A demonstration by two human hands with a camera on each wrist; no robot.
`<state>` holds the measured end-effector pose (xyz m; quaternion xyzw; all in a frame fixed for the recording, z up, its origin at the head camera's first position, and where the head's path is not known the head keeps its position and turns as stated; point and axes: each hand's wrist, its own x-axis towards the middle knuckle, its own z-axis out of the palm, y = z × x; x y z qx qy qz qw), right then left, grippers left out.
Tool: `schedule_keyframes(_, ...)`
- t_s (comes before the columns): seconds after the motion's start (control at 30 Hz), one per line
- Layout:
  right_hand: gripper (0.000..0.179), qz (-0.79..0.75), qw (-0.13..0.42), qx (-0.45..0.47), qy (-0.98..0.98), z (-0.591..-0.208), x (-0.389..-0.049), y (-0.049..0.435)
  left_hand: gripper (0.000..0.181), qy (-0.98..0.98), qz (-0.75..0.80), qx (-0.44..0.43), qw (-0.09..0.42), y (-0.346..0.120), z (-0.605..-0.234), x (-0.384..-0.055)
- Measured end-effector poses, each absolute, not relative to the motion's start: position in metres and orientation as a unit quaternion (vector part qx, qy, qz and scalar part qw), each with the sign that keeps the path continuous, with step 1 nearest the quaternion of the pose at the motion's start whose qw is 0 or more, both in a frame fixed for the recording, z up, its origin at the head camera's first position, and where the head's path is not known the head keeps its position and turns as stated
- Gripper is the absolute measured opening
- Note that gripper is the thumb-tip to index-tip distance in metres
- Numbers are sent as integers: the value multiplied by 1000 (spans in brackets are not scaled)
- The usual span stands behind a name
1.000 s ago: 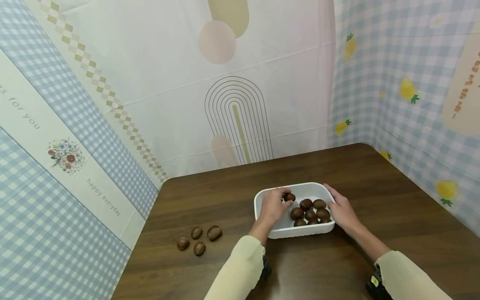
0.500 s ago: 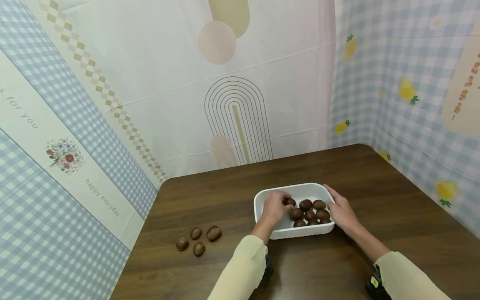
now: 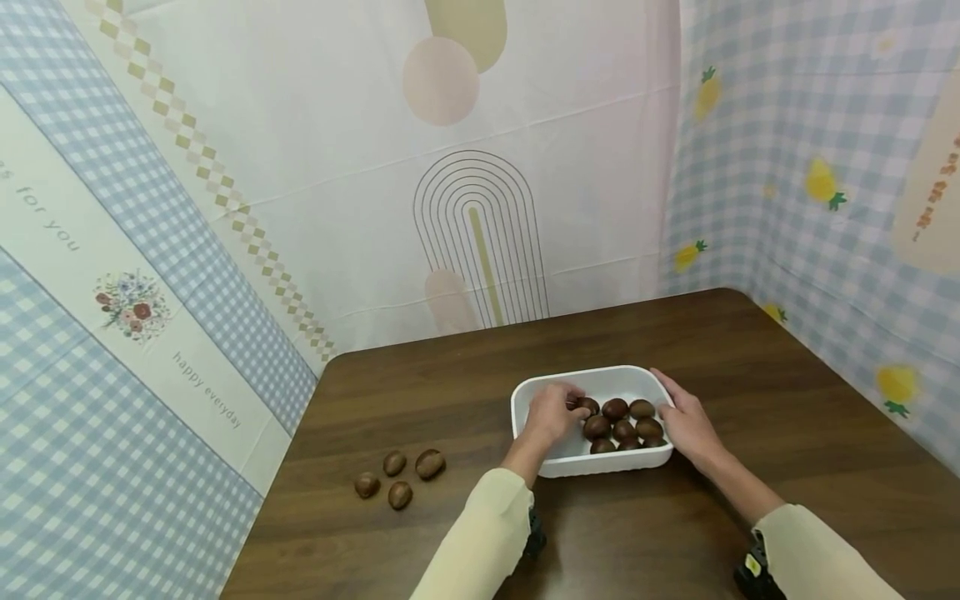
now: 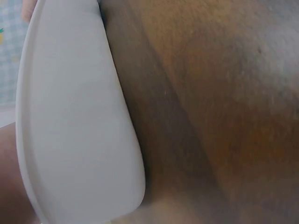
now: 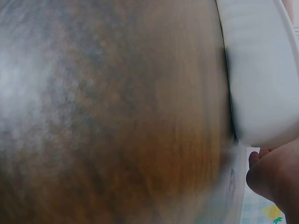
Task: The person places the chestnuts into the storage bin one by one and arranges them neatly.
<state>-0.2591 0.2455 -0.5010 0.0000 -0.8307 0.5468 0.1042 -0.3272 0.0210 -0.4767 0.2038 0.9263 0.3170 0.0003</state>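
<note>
A white rectangular dish with rounded corners sits on the wooden table, its outer wall filling much of the left wrist view. Several smooth brown nuts lie together in its right half. My left hand reaches into the left half, thumb and fingertips curled at a brown nut that they partly hide. Another nut is right by the thumb. With the thumb at the rim and fingers along the outside, my right hand grips the dish's right end; the right wrist view shows this hand beside the dish corner.
Several more brown nuts lie loose on the table, left of the dish. Behind the table hangs a white printed cloth, with blue checked cloth at the right side.
My left hand has lowered slightly inside the dish, and the nut at its fingertips now sits lower, close to the others. The right hand keeps its grip on the dish.
</note>
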Motion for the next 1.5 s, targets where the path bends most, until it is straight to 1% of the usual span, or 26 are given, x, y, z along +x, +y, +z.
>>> schedule_keyframes(0.17, 69, 550, 106, -2, -828, -500, -255, 245, 31, 928, 299, 220, 27, 13, -467, -324)
schedule_keyframes(0.27, 69, 553, 100, -4, -827, -499, -253, 245, 34, 924, 286, 252, 36, 5, -459, -323)
schedule_keyframes(0.43, 70, 553, 97, -5, -827, -498, -251, 243, 34, 916, 256, 308, 17, -18, -443, -319)
schedule_keyframes(0.7, 69, 546, 101, -1, -832, -496, -250, 241, 32, 911, 256, 323, 3, -69, -422, -315)
schedule_keyframes(0.87, 69, 544, 103, 0, -833, -496, -250, 241, 33, 907, 286, 310, -7, -106, -417, -315)
schedule_keyframes(1.0, 70, 545, 95, -1, -833, -496, -250, 242, 33, 902, 318, 292, -30, -138, -418, -311)
schedule_keyframes(1.13, 70, 545, 87, -1, -834, -496, -250, 242, 35, 903, 338, 262, -47, -171, -426, -307)
schedule_keyframes(1.27, 70, 541, 94, 1, -836, -497, -251, 243, 38, 910, 345, 222, -50, -201, -433, -303)
schedule_keyframes(1.5, 71, 535, 95, 3, -839, -499, -253, 245, 41, 928, 326, 168, -67, -245, -446, -296)
